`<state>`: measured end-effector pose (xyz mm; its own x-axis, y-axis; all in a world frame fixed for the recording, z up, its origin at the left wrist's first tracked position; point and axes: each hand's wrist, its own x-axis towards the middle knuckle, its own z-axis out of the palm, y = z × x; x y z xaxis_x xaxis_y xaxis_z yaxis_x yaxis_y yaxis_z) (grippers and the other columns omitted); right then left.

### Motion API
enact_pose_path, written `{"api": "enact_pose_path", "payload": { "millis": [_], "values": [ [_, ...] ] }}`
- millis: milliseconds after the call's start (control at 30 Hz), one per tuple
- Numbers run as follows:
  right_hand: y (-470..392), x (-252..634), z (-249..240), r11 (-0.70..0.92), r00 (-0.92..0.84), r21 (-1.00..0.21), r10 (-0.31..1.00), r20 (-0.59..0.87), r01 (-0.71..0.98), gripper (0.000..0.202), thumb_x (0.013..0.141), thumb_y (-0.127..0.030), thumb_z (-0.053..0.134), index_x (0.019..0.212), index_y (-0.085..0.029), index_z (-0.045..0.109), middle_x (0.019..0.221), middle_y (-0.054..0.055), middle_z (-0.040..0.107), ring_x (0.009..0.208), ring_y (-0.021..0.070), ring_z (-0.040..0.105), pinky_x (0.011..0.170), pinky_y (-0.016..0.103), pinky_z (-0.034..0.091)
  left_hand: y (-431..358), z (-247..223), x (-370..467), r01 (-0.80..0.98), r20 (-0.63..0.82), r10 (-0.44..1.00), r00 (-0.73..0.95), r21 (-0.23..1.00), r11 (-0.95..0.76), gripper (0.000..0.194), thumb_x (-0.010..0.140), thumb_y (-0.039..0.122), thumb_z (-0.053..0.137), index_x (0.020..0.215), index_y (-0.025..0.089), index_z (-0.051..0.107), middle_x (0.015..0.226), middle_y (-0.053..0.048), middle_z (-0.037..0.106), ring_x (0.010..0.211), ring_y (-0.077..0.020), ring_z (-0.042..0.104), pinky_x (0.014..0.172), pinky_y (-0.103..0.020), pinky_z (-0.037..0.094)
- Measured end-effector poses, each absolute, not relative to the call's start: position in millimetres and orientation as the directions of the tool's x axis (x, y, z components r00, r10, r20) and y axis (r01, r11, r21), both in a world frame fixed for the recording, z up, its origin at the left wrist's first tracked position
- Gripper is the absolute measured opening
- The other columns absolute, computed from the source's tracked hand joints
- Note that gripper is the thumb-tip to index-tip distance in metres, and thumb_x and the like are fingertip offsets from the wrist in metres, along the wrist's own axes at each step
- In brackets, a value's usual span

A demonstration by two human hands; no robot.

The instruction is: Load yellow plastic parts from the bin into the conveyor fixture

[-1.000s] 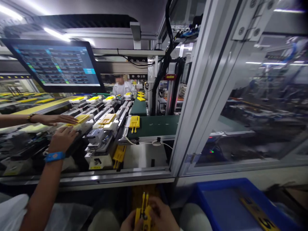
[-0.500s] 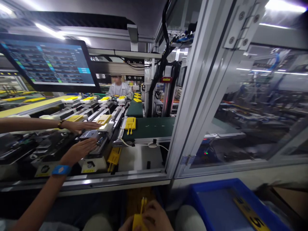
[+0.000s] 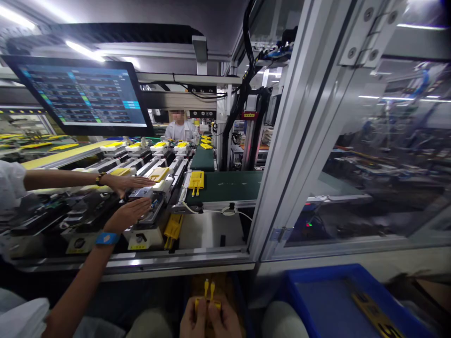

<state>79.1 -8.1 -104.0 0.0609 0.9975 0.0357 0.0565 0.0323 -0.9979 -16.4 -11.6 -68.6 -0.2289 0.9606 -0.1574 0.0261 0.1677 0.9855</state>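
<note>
Low in the view, my left hand (image 3: 192,321) and my right hand (image 3: 226,320) are closed on opposite sides of a yellow power bank (image 3: 217,305). Both thumbs lie side by side over its near face and hide most of it. Its two short yellow cables (image 3: 212,291) stick up between my hands, plugs pointing away from me. Beneath them is a bin (image 3: 225,284) with yellowish-brown contents, too dark to make out.
A co-worker's two hands (image 3: 128,213) reach from the left over a machine fixture (image 3: 143,192). One yellow power bank (image 3: 196,180) lies on the green conveyor (image 3: 232,183); another (image 3: 173,227) rests below. A metal frame post (image 3: 299,131) and blue bin (image 3: 294,300) stand right.
My right hand has moved from beside the cables to the power bank's right side. Both cables now stand apart, upright. The co-worker's hands stay over the fixture.
</note>
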Motion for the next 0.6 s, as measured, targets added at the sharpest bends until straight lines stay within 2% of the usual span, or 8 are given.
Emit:
{"api": "enact_pose_path", "payload": {
  "millis": [100,167,267,367,433,500,600],
  "values": [
    [3.7,91.1,-70.6,0.170,-0.055,-0.963,0.985,0.162,0.211,0.041,0.088,-0.055,0.048,0.097,-0.020,0.067,0.095,0.008,0.070,0.089,0.0219,0.065,0.082,0.031,0.051,-0.2,-50.1,-21.4,0.053,-0.098,0.976,-0.194,0.993,0.110,0.058,0.071,0.076,0.053,0.080,0.019,0.061,0.077,-0.004,0.067,0.076,-0.0206,0.063,0.071,-0.026,0.051],
    [14.8,101.9,-42.5,0.276,-0.130,-0.921,0.960,0.249,0.275,0.033,0.090,-0.048,0.050,0.096,-0.022,0.068,0.093,0.006,0.069,0.087,0.0202,0.064,0.079,0.028,0.050,11.8,-32.6,-27.0,0.107,0.001,0.989,-0.145,0.994,0.015,0.054,0.076,0.071,0.052,0.084,0.018,0.062,0.079,-0.004,0.067,0.075,-0.0209,0.063,0.069,-0.028,0.052],
    [39.5,115.2,-10.2,0.452,-0.201,-0.833,0.891,0.406,0.319,0.026,0.092,-0.039,0.050,0.106,-0.023,0.065,0.098,0.006,0.068,0.092,0.0196,0.063,0.083,0.029,0.049,33.6,-1.2,-38.6,0.274,0.317,0.946,-0.061,0.917,-0.289,0.047,0.085,0.060,0.049,0.102,0.019,0.062,0.104,-0.009,0.067,0.096,-0.0240,0.062,0.084,-0.033,0.051],
    [79.2,117.6,-3.6,0.568,-0.200,-0.739,0.822,0.534,0.362,0.029,0.093,-0.029,0.047,0.116,-0.022,0.062,0.115,0.009,0.061,0.105,0.0194,0.059,0.093,0.032,0.047,59.2,31.8,-49.3,0.485,0.621,0.783,-0.039,0.697,-0.528,0.037,0.091,0.048,0.046,0.114,0.021,0.057,0.121,-0.011,0.059,0.116,-0.0245,0.053,0.101,-0.040,0.042],
    [112.5,112.1,-10.6,0.576,-0.190,-0.714,0.813,0.551,0.399,0.030,0.090,-0.022,0.047,0.116,-0.020,0.063,0.120,0.010,0.056,0.102,0.0175,0.059,0.092,0.030,0.047,80.3,53.4,-52.3,0.605,0.698,0.715,-0.021,0.578,-0.547,0.029,0.092,0.040,0.046,0.110,0.021,0.057,0.115,-0.010,0.061,0.113,-0.0232,0.054,0.100,-0.040,0.042],
    [145.1,103.0,-20.4,0.542,-0.238,-0.696,0.838,0.492,0.471,0.031,0.086,-0.016,0.051,0.113,-0.020,0.065,0.120,0.009,0.056,0.100,0.0163,0.059,0.090,0.029,0.047,105.7,74.1,-51.2,0.697,0.715,0.697,0.060,0.470,-0.542,0.022,0.092,0.035,0.047,0.103,0.021,0.059,0.108,-0.009,0.063,0.108,-0.0225,0.055,0.097,-0.039,0.043],
    [178.0,89.6,-30.3,0.485,-0.335,-0.668,0.874,0.352,0.564,0.025,0.076,-0.008,0.057,0.094,-0.018,0.071,0.102,0.007,0.066,0.090,0.0176,0.061,0.083,0.029,0.048,151.1,101.6,-46.1,0.808,0.667,0.717,0.205,0.298,-0.508,0.019,0.090,0.034,0.050,0.098,0.020,0.061,0.108,-0.009,0.064,0.107,-0.0235,0.055,0.097,-0.040,0.042]
  ]
}}
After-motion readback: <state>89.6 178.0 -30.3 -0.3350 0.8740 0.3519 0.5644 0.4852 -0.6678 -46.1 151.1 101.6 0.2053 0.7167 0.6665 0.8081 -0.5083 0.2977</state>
